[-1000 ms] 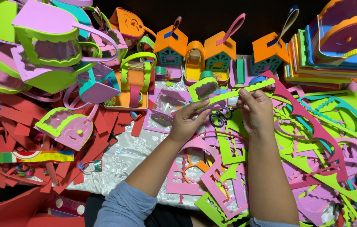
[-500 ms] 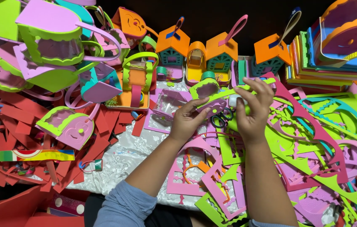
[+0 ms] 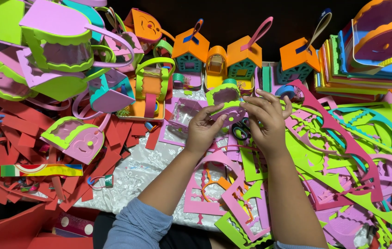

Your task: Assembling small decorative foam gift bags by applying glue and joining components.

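— What do my hands have?

— My left hand (image 3: 201, 130) and right hand (image 3: 264, 121) are close together, both pinching a small green and pink foam piece (image 3: 227, 102) with a scalloped edge. It sits just in front of the orange foam house (image 3: 216, 64).

— And below that piece?

— Black-handled scissors (image 3: 240, 131) lie just under it, between my hands, on the surface (image 3: 140, 168). Green and pink foam offcuts (image 3: 343, 170) spread to the right of the piece; red scraps (image 3: 16, 129) lie well to its left.
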